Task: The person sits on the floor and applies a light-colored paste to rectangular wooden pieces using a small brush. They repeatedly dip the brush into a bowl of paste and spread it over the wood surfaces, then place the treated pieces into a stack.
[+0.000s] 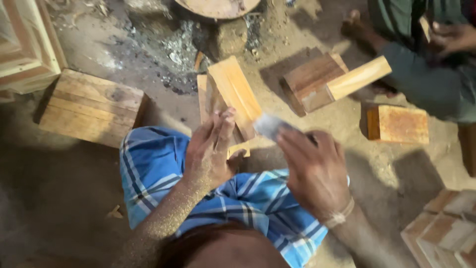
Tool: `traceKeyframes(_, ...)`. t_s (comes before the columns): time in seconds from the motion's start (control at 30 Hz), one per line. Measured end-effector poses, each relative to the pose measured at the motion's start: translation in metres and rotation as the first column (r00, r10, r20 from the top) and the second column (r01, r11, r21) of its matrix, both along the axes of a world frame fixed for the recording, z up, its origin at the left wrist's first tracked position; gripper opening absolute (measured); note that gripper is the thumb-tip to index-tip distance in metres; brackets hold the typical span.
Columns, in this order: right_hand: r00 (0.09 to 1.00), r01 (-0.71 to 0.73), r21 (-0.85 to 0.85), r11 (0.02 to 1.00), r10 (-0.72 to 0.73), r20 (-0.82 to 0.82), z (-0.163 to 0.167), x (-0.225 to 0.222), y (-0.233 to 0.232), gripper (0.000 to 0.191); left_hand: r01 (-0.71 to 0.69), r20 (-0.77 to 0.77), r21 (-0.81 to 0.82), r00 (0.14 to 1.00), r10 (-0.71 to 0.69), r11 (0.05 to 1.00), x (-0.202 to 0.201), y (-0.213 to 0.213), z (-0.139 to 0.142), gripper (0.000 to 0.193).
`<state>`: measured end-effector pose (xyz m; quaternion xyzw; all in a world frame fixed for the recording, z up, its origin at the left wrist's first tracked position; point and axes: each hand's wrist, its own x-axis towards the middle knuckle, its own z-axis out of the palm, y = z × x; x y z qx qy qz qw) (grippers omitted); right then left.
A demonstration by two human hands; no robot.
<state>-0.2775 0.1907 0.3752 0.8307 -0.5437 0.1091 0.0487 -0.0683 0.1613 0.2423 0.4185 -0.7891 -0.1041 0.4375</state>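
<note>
Wooden plank [237, 94], one, in left hand [210, 151]'s grip; right hand [315, 171] grips one sandpaper [269, 125].

The wood piece [235, 94] my left hand [210, 151] steadies is pale orange-yellow with fine straight grain. Just right of it, my right hand [315, 171] holds a grey, blurred sheet [270, 125]. Below it, my wrap [163, 164] is blue checked with white and dark stripes. Far right of it, a block [402, 124] shows reddish orange.
</note>
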Motion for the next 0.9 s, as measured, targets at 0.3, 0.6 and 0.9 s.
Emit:
traceKeyframes(0.3, 0.918, -0.06, 0.086, 0.994, 0.021, 0.395, -0.037, -0.087, 0.019, 0.032, -0.044, 0.007, -0.013, 0.999, 0.044, 0.999, -0.007, -0.007, -0.027, 0.077)
traceKeyframes(0.6, 0.503, 0.263, 0.429, 0.864, -0.502, 0.703, -0.177, -0.137, 0.068, 0.04, -0.408, -0.358, 0.473, 0.721, 0.594, 0.781, 0.02, -0.041, -0.052, 0.095)
traceKeyframes(0.9, 0.319, 0.189, 0.512, 0.838, -0.546, 0.775, -0.149, -0.104, 0.07, 0.042, 0.578, -0.7, 0.493, 0.707, -0.097, 0.651, 0.075, -0.089, -0.07, 0.081)
